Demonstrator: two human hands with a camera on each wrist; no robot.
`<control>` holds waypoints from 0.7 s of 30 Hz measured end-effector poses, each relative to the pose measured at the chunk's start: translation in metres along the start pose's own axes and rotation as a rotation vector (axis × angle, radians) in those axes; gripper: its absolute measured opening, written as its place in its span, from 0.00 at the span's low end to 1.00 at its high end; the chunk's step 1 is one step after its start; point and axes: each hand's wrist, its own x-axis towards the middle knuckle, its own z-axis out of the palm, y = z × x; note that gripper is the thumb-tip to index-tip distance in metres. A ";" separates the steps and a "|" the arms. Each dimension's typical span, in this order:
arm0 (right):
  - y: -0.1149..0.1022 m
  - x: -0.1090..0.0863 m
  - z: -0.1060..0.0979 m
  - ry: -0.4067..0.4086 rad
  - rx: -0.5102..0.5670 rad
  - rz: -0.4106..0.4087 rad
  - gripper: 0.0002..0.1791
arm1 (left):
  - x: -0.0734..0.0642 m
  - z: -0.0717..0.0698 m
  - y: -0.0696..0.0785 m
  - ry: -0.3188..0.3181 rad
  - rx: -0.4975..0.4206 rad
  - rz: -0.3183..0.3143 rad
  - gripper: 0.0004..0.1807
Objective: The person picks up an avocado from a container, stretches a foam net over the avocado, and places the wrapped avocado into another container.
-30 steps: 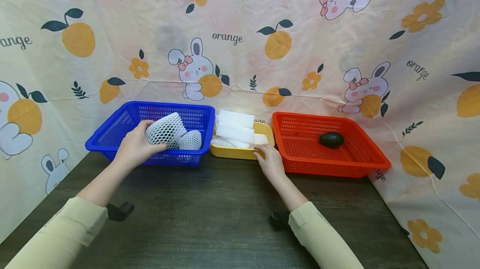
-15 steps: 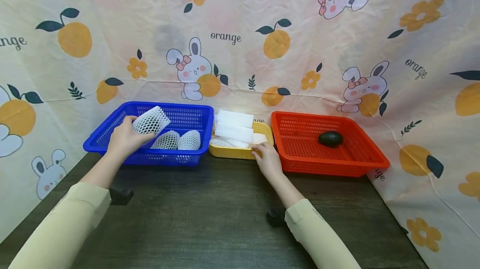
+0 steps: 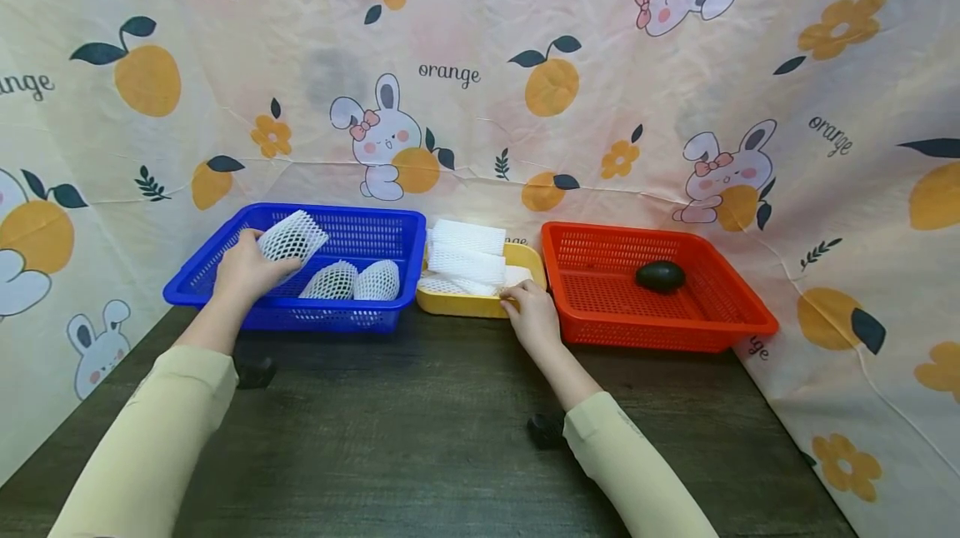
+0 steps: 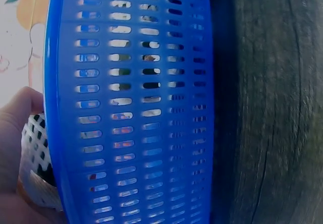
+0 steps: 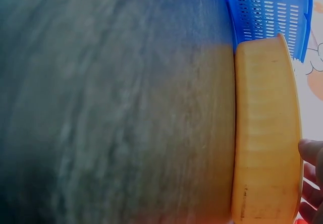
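Over the blue basket (image 3: pixel 322 315), my left hand (image 3: pixel 246 271) holds a white foam net sleeve (image 3: pixel 291 238). Dark patches show through its mesh; in the left wrist view the netted item (image 4: pixel 36 138) is partly hidden behind the basket's rim. Two more netted pieces lie inside the basket: one with dark green showing through (image 3: pixel 331 281), and a whiter one (image 3: pixel 377 281) beside it. My right hand (image 3: pixel 534 320) grips the near rim of the yellow basket (image 3: pixel 457 306), fingers over the edge and thumb (image 5: pixel 309 151) near the outer side. Flat white foam nets (image 3: pixel 468 259) are piled in that basket.
To the right stands a red basket (image 3: pixel 645 334) with one dark green avocado-like fruit (image 3: pixel 660 276) in it. The three baskets sit side by side at the back of the dark wooden table (image 3: pixel 420 438). A printed cloth (image 3: pixel 480 13) hangs close behind them.
My left hand has moved left and a little up inside the blue basket with the foam net, uncovering the two netted pieces. The right hand has stayed at the yellow basket's rim.
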 end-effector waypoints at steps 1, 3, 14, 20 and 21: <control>0.000 0.000 0.000 -0.001 0.000 0.009 0.06 | 0.001 0.000 -0.001 -0.005 0.000 -0.014 0.51; -0.001 0.001 0.000 0.002 -0.005 0.015 0.05 | 0.003 0.001 -0.003 -0.014 0.011 -0.037 0.51; -0.001 0.006 0.003 0.000 -0.042 0.018 0.03 | 0.009 0.001 -0.008 -0.063 0.042 -0.145 0.52; -0.001 0.007 0.002 -0.003 -0.046 0.020 0.03 | 0.012 0.000 -0.004 -0.098 0.076 -0.205 0.55; -0.001 0.007 0.002 -0.006 -0.046 0.023 0.03 | 0.012 0.000 -0.003 -0.106 0.083 -0.219 0.55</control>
